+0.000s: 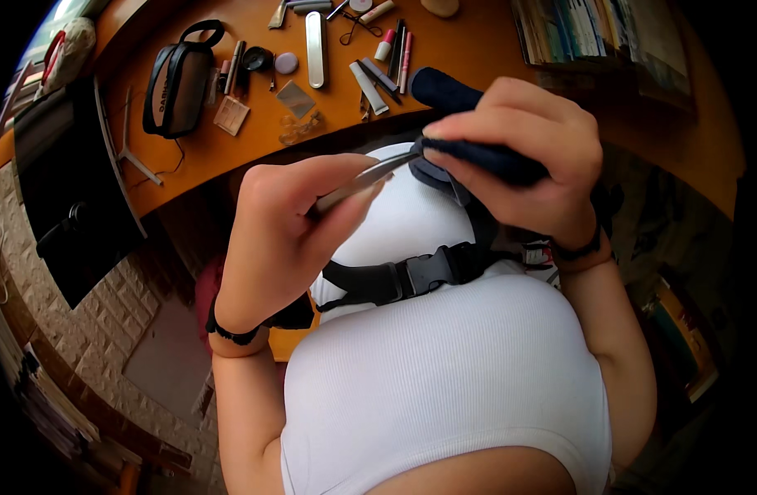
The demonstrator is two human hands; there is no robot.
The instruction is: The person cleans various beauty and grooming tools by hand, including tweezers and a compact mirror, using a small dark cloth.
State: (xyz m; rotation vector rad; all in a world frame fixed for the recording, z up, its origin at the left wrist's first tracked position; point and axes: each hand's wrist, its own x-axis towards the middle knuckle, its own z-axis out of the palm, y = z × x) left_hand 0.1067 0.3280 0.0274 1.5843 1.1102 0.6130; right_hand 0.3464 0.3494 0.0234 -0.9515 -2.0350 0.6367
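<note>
My left hand (267,227) is closed around slim metal tweezers (374,173), pinched between thumb and fingers. The tips point right and meet a dark navy cloth piece (498,161) close to my other fingertips. That soft piece is held in my right hand (539,136), its fingers bent and thumb pressed against it. One rounded end (444,89) of similar navy material sticks out above the hand, over the desk edge. Both hands are raised in front of my chest. Whether anything tiny sits between the tweezer tips cannot be made out.
On the wooden desk (230,153) lie a black mesh pouch (172,91), a long silver case (316,49), a white tube (368,88) and several cosmetics. Books (568,33) stand at the far right, a black screen (73,190) at left. A buckled strap (432,271) crosses my chest.
</note>
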